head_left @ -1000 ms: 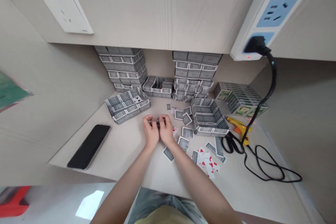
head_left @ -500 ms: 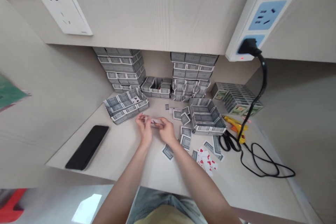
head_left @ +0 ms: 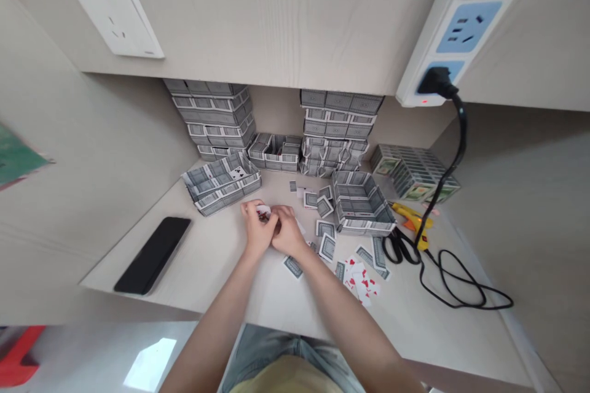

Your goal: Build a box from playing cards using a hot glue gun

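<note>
- Your left hand pinches a playing card above the desk; uneven pressure could crease it.
- Your right hand curls alongside; you cannot tell its grip.
- Your right forearm could sweep loose cards on the right.
- Farther right, a snagged cable could drag the glue gun.

The desk bears cards, card trays, a phone.

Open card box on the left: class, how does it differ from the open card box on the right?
The left box has a front wall climbing rightward; the right box has one nearly level. The left box shows a club-marked card face inside; none is visible in the right box. Both are open-topped and show grey-patterned card backs.
</note>
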The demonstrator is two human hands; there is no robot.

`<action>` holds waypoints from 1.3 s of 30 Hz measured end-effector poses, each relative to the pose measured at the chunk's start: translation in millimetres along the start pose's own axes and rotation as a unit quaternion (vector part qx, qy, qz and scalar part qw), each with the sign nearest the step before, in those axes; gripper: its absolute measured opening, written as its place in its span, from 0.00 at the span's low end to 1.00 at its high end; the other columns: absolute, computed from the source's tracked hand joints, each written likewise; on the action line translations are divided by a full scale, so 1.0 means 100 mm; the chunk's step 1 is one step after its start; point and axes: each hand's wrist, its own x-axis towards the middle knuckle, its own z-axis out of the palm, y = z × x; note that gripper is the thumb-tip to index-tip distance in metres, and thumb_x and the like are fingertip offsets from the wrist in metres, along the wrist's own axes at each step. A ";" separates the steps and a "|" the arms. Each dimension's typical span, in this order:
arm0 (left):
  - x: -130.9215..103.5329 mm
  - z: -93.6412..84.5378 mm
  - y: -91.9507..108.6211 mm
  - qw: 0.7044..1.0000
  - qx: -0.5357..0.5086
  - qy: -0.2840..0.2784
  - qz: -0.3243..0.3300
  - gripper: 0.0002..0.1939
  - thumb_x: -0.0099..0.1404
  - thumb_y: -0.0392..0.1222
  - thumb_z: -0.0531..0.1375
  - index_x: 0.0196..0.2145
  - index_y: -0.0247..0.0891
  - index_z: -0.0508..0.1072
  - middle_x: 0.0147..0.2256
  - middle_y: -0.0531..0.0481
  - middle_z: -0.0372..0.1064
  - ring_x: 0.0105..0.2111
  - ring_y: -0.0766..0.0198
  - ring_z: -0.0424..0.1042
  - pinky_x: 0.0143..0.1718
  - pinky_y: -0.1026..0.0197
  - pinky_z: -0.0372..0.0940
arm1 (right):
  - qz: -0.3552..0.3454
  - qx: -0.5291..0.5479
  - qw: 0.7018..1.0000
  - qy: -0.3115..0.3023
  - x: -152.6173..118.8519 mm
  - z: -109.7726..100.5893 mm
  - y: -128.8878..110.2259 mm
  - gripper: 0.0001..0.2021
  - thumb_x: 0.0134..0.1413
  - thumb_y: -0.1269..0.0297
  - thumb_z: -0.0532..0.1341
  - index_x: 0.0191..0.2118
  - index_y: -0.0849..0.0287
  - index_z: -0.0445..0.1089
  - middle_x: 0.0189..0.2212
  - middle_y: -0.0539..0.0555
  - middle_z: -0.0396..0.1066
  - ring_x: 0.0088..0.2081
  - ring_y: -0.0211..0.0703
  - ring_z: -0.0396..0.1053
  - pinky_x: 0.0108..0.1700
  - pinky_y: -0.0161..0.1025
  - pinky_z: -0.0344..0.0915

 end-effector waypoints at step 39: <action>0.43 0.34 0.01 0.941 0.236 -0.220 0.099 0.19 0.58 0.37 0.52 0.49 0.38 0.65 0.52 0.38 0.56 0.52 0.48 0.55 0.50 0.43 0.53 | 0.139 0.008 0.989 0.048 -0.81 -1.40 -0.25 0.13 0.46 0.75 0.50 0.32 0.57 0.69 0.30 0.53 0.70 0.33 0.41 0.68 0.35 0.37 0.64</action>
